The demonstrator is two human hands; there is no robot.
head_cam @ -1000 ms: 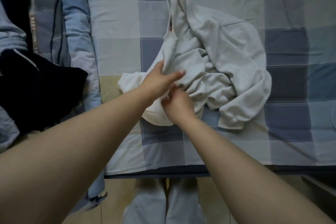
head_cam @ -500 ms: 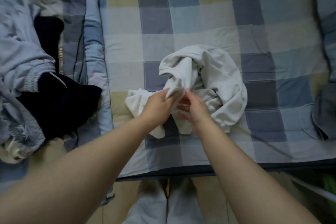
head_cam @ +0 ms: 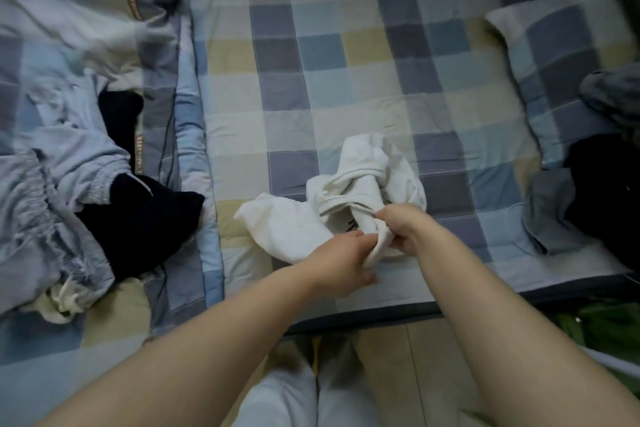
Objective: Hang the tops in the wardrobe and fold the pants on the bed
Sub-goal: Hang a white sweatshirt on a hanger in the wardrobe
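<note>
A crumpled white garment point(head_cam: 360, 191) lies bunched on the checked bedsheet point(head_cam: 311, 87) near the bed's front edge. My left hand point(head_cam: 341, 262) grips a fold of it at its near side, fingers curled round the cloth. Close beside it, my right hand point(head_cam: 403, 224) pinches the same gathered fold from the right. The two hands almost touch. Part of the garment spreads out to the left as a flat flap point(head_cam: 277, 225).
A heap of light blue pants point(head_cam: 52, 184) and a black garment point(head_cam: 145, 218) lies on the left. A pillow point(head_cam: 561, 55) and dark clothes point(head_cam: 606, 191) sit at the right. The bed edge point(head_cam: 381, 314) and tiled floor are just below my hands.
The garment has been drawn into a tighter bunch and nearer the bed's front edge. Both hands have closed on one fold of it. My view has pulled back and up.
</note>
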